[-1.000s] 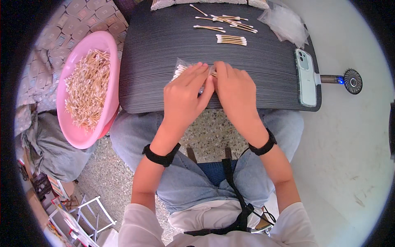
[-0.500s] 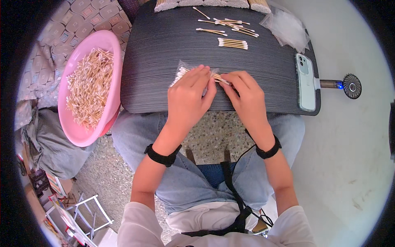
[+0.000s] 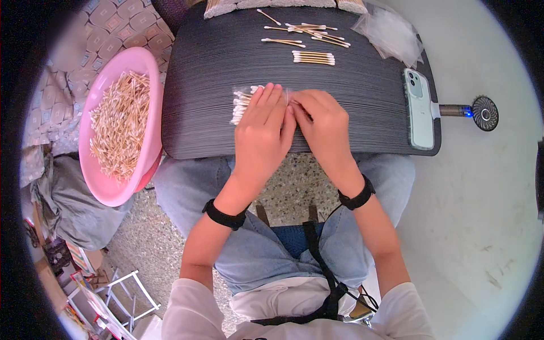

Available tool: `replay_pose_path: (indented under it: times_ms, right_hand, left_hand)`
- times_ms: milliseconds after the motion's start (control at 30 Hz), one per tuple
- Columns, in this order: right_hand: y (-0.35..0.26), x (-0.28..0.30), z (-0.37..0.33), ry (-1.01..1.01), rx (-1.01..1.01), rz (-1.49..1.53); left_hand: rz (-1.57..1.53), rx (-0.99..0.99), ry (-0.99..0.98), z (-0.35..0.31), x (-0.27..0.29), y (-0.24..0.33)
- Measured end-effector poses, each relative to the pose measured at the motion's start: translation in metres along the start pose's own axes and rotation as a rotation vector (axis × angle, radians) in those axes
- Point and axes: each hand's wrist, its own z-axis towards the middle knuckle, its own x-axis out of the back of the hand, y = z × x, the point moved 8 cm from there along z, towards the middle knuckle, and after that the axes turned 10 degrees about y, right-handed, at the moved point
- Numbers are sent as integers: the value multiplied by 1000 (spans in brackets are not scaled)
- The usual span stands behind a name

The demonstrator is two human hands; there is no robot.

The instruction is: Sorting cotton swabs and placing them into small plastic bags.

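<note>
A small clear plastic bag [image 3: 238, 107] of white-tipped cotton swabs lies on the dark table near its front edge. My left hand [image 3: 260, 124] covers most of the bag, its fingers long and close together over the top and its thumb at the right end. White swab heads show past the fingers on the left. Closed in a pinch, my right hand [image 3: 322, 118] grips the bag's right end, where a bit of clear film shows between the hands. Whatever else is inside the right fingertips is hidden.
Behind my hands lie a neat row of cotton swabs [image 3: 313, 58] and a loose scatter of swabs [image 3: 317, 34]. Clear bags [image 3: 390, 35], a phone [image 3: 419, 110] and a small fan [image 3: 484, 113] are on the right. A pink basin [image 3: 90, 153] of swabs stands left.
My right hand has moved left against my left hand; the swabs that showed at its fingertips are out of sight. My left fingers have straightened over the bag.
</note>
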Motion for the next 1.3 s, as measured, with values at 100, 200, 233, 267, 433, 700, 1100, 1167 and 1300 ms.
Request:
replay_pose_path:
  times_ms: [100,200,233,267,433,700,1100,1167,1300]
  right_hand:
    - [12,5,4,13,-184,225]
    - [21,13,4,-7,-256,305]
    - [20,13,5,-29,-206,245]
    - [20,13,5,-30,-208,244]
    - [14,6,8,-29,-138,164]
    - [34,-3,6,-81,-393,385]
    - [40,-14,6,-6,-547,568]
    - [44,-12,4,35,-604,616]
    - [38,-10,6,-4,-504,526]
  left_hand:
    - [-11,41,-12,0,-1,-5]
    - [-35,61,-7,1,-1,-7]
    - [-32,46,-1,2,-2,-6]
    - [-30,32,4,2,-2,-5]
    - [-31,28,-4,3,-3,-4]
    - [-70,84,-13,7,-1,-11]
    - [-145,48,3,7,-2,-7]
    - [-199,99,-2,6,-2,-13]
    - [-347,434,-26,-4,-8,-26]
